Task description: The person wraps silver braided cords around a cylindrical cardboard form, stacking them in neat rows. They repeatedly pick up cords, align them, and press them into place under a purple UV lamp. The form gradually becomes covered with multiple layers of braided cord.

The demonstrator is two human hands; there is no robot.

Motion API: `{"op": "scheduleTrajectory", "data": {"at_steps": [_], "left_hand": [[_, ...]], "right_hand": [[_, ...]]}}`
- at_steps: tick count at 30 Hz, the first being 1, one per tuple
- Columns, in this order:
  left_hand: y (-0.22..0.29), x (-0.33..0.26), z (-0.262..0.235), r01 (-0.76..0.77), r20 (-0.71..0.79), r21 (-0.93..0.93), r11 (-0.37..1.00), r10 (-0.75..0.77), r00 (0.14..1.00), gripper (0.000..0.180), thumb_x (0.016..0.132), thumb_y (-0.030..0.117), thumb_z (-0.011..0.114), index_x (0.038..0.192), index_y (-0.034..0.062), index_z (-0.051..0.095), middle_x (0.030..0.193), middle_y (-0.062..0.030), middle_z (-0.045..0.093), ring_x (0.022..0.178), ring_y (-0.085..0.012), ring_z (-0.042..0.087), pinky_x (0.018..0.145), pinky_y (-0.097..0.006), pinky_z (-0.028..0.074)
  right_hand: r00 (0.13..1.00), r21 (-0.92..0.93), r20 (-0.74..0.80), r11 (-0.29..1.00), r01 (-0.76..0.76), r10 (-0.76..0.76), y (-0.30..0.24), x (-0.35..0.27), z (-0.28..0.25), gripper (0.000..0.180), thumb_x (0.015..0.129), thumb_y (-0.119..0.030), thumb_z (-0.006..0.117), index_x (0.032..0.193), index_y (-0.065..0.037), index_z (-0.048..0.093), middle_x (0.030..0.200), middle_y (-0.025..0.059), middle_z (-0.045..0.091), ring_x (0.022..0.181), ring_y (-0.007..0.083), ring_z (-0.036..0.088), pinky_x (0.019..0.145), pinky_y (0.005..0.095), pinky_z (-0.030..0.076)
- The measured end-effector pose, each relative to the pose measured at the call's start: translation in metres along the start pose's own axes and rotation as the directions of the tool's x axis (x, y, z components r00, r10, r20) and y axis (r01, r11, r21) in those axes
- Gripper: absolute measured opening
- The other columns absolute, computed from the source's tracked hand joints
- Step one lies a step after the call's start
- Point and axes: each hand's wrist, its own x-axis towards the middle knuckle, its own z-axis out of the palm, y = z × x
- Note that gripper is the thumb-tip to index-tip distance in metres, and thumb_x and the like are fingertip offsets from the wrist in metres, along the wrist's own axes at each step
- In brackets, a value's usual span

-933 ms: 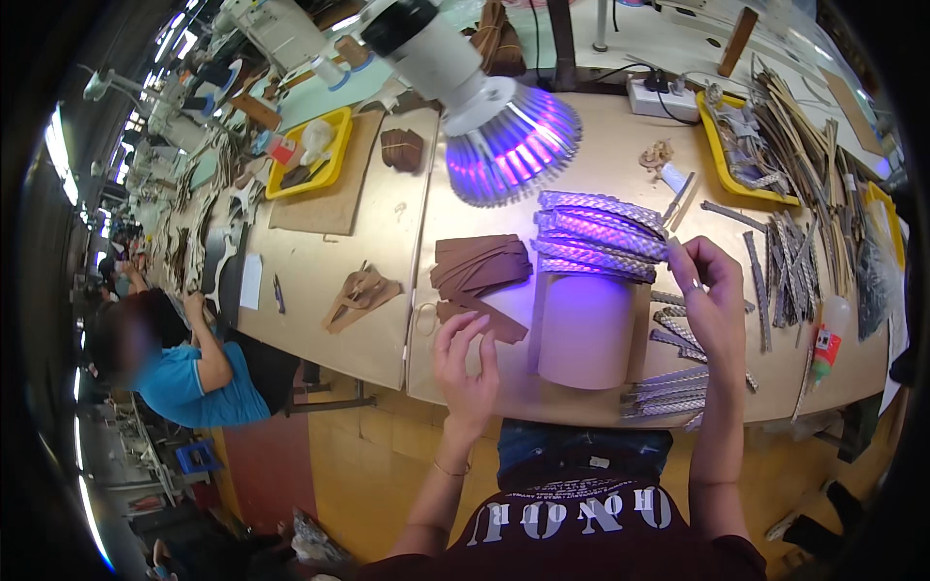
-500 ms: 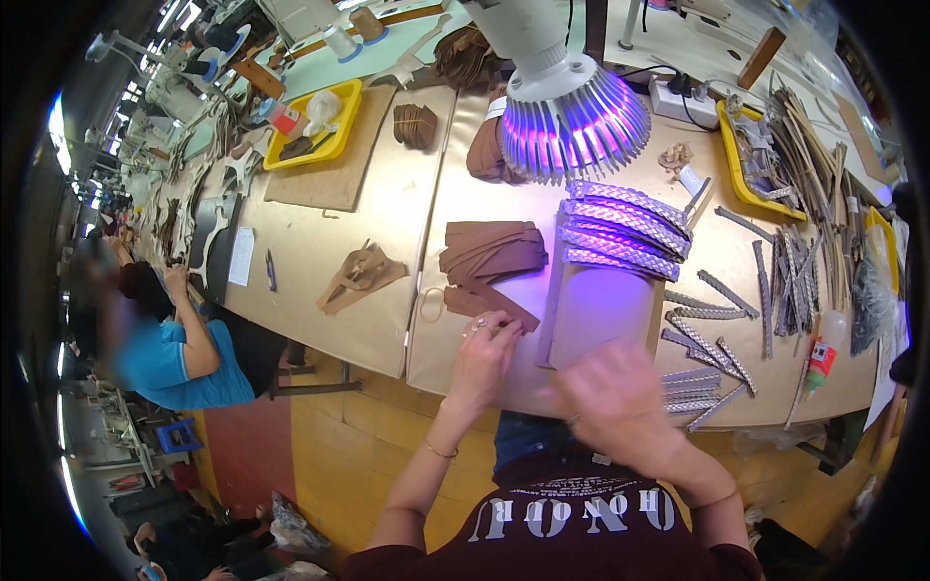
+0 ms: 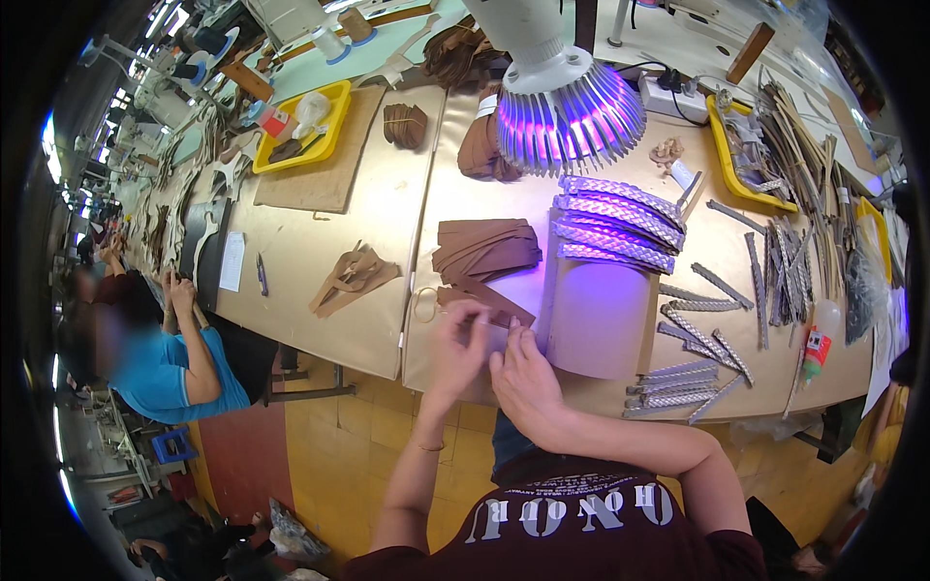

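A flat brown strip (image 3: 492,305) lies at the near end of a fanned stack of brown strips (image 3: 487,248) in the middle of the table. My right hand (image 3: 530,382) reaches across to the left, its fingertips closed on the strip's near right end. Just left of it, my left hand (image 3: 459,353) hovers by the strip, blurred by motion, so its grip is unclear. To the right stands a curved brown board (image 3: 599,320). Several silver braided strips (image 3: 620,225) lie across its far end, lit purple by a finned lamp (image 3: 572,111).
Loose braided pieces (image 3: 699,302) and a red-labelled glue bottle (image 3: 820,339) lie on the right. A yellow tray (image 3: 741,160) stands behind them, another yellow tray (image 3: 334,136) at the far left. Brown scraps (image 3: 354,279) lie left. A co-worker in blue (image 3: 174,373) sits at the left.
My right hand has moved left from the board's near edge to the brown strip's end. My left hand has come off that end and shifted slightly left.
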Motion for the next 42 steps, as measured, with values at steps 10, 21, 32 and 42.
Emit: {"op": "scheduleTrajectory", "data": {"at_steps": [10, 21, 32, 42], "left_hand": [[0.121, -0.02, -0.075, -0.23, -0.188, 0.312, 0.922, 0.297, 0.936, 0.013, 0.087, 0.002, 0.063, 0.098, 0.0097, 0.065, 0.112, -0.0082, 0.056, 0.102, -0.0219, 0.054, 0.086, -0.032, 0.043], [0.164, 0.01, 0.008, -0.495, 0.347, -0.191, 0.847, 0.53, 0.773, 0.014, 0.069, 0.015, 0.081, 0.077, 0.0242, 0.073, 0.123, -0.008, 0.055, 0.116, -0.0279, 0.051, 0.094, -0.039, 0.04], [0.115, 0.008, 0.042, 0.307, 0.377, -0.603, 0.737, -0.077, 0.923, 0.041, 0.095, 0.008, 0.063, 0.131, -0.0038, 0.045, 0.106, -0.0133, 0.065, 0.095, -0.0139, 0.062, 0.08, -0.025, 0.05], [0.084, 0.011, 0.062, 0.156, -0.039, -0.426, 0.891, -0.19, 0.981, 0.028, 0.091, -0.005, 0.064, 0.116, -0.0039, 0.053, 0.095, -0.008, 0.062, 0.085, -0.0107, 0.06, 0.074, -0.022, 0.05]], "right_hand": [[0.87, 0.686, -0.435, 0.711, 0.154, 0.232, 0.057, -0.034, -0.05, 0.038, 0.088, -0.039, 0.065, 0.108, -0.007, 0.061, 0.12, 0.0137, 0.062, 0.11, 0.0311, 0.056, 0.1, 0.0416, 0.038], [0.997, 0.809, -0.071, -0.586, 0.046, -0.021, 0.126, -0.109, -0.038, 0.038, 0.102, -0.03, 0.054, 0.124, 0.001, 0.059, 0.094, 0.0051, 0.065, 0.076, 0.0106, 0.062, 0.07, 0.0261, 0.05], [0.902, 0.998, 0.009, 0.051, -0.035, 0.431, 0.141, -0.095, -0.019, 0.019, 0.093, -0.017, 0.067, 0.091, 0.001, 0.065, 0.073, 0.0072, 0.061, 0.061, 0.0128, 0.056, 0.056, 0.027, 0.046], [0.791, 0.999, 0.03, 0.017, -0.051, 0.611, 0.147, -0.097, 0.021, 0.023, 0.091, -0.019, 0.068, 0.105, -0.001, 0.063, 0.078, 0.0116, 0.065, 0.07, 0.0212, 0.065, 0.065, 0.0335, 0.051]]}}
